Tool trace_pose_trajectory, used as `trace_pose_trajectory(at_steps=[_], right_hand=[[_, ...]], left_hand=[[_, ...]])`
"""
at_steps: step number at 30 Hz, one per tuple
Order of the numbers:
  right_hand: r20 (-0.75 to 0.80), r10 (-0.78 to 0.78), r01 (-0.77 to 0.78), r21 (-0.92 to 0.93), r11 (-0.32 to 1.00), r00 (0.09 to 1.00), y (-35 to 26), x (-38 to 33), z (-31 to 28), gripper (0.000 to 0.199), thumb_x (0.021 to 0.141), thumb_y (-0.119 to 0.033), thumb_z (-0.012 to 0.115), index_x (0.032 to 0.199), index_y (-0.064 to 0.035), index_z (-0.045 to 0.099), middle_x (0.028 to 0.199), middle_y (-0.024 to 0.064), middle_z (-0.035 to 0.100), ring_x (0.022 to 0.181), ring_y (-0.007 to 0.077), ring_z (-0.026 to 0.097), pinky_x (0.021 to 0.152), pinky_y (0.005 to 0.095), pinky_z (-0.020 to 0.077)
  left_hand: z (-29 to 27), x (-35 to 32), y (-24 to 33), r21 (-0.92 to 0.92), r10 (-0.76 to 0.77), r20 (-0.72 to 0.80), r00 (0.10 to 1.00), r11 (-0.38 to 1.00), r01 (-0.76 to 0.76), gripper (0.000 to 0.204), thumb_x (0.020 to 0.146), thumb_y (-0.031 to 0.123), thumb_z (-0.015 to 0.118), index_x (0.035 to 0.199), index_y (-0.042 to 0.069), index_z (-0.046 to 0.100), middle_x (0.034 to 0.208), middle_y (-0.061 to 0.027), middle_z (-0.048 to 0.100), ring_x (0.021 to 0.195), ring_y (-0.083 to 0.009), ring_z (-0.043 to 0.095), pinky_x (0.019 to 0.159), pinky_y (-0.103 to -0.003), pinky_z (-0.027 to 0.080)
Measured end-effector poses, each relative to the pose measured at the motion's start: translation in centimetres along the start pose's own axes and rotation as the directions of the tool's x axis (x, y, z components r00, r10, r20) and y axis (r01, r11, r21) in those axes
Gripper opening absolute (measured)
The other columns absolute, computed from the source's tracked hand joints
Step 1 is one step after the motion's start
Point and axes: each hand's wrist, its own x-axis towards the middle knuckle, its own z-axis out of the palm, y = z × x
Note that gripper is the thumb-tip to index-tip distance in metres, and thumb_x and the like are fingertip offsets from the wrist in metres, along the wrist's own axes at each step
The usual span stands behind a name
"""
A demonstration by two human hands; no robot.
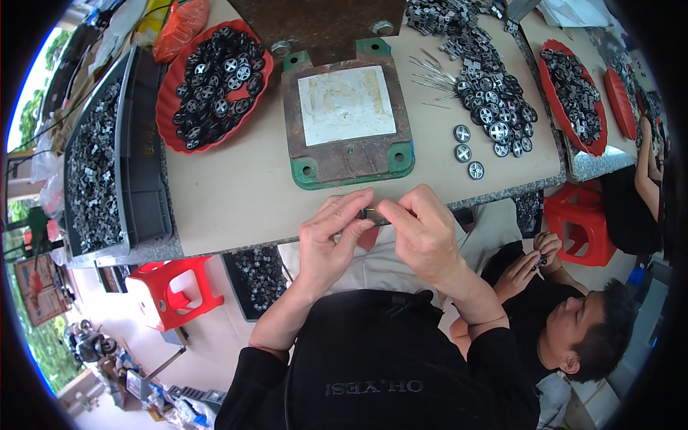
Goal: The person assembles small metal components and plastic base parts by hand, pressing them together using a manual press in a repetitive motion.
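Observation:
My left hand (331,233) and my right hand (424,236) meet at the table's front edge. Between the left thumb and fingers sits a small dark part (363,213), mostly covered by the fingertips. The right fingertips pinch a thin metal pin (371,208) against it; only a short yellowish bit shows. Just beyond my hands lies a heavy metal plate (351,159) with green corners and a white pad (347,107) on top. To its right are loose black wheels with silver spokes (499,132) and a spread of thin metal pins (438,77).
A red scalloped bowl (166,118) of wheels and a grey bin (143,158) of small metal pieces stand at left. Metal clips (476,50) heap at the back right, near another red bowl (600,136). A co-worker (566,330) sits close on my right. Red stools (175,290) stand below.

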Motion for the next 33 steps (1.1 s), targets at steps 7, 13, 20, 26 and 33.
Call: trace_pose_trajectory(at_steps=[7, 13, 20, 26, 33], right_hand=[[0.011, 0.136, -0.135, 0.190, 0.972, 0.991, -0.1, 0.3, -0.4, 0.019, 0.068, 0.000, 0.070, 0.085, -0.0034, 0.063, 0.077, 0.0071, 0.054, 0.065, 0.0226, 0.055, 0.053, 0.0324, 0.0446], [0.058, 0.196, -0.204, 0.264, 0.943, 0.979, 0.7, -0.3, -1.0, 0.016, 0.073, -0.001, 0.069, 0.088, -0.0025, 0.064, 0.085, 0.0092, 0.062, 0.070, 0.0240, 0.061, 0.059, 0.0320, 0.0488], [0.063, 0.204, -0.212, 0.376, 0.902, 0.977, 1.1, -0.2, -1.5, 0.019, 0.072, 0.002, 0.071, 0.090, -0.0017, 0.066, 0.081, 0.0079, 0.063, 0.066, 0.0185, 0.060, 0.056, 0.0266, 0.0468], [-0.023, 0.553, -0.553, -0.006, 0.833, 0.833, 5.8, -0.1, -5.9, 0.032, 0.073, -0.011, 0.072, 0.101, -0.0009, 0.060, 0.086, 0.0100, 0.061, 0.069, 0.0238, 0.062, 0.061, 0.0340, 0.0484], [-0.028, 0.551, -0.545, -0.205, 0.813, 0.834, 8.2, -2.0, -5.9, 0.034, 0.075, -0.004, 0.068, 0.108, -0.0026, 0.059, 0.094, 0.0115, 0.058, 0.067, 0.0231, 0.056, 0.063, 0.0323, 0.0458]], left_hand=[[0.0, 0.0, -0.3, -0.268, -0.084, 0.008, 0.996, 0.960, 0.083, 0.035, 0.084, -0.003, 0.062, 0.119, -0.001, 0.058, 0.116, -0.0118, 0.059, 0.098, -0.0141, 0.059, 0.081, -0.025, 0.049], [0.2, -0.1, -0.1, -0.418, -0.137, 0.035, 0.990, 0.898, 0.139, 0.037, 0.087, -0.002, 0.060, 0.123, -0.003, 0.053, 0.115, -0.0117, 0.059, 0.098, -0.0142, 0.060, 0.082, -0.024, 0.048], [0.3, -0.3, 0.1, -0.481, -0.262, 0.016, 0.965, 0.844, 0.237, 0.032, 0.087, -0.005, 0.056, 0.119, -0.005, 0.055, 0.108, -0.0102, 0.063, 0.089, -0.0124, 0.062, 0.080, -0.025, 0.050], [0.2, -0.4, 0.6, -0.506, -0.319, 0.005, 0.948, 0.817, 0.277, 0.027, 0.089, 0.005, 0.054, 0.116, -0.002, 0.057, 0.113, -0.0153, 0.061, 0.086, -0.0176, 0.063, 0.075, -0.028, 0.050], [0.8, -0.1, 0.1, -0.431, -0.314, 0.025, 0.949, 0.853, 0.294, 0.026, 0.087, -0.003, 0.058, 0.113, -0.004, 0.058, 0.107, -0.0140, 0.063, 0.083, -0.0154, 0.063, 0.074, -0.027, 0.052]])
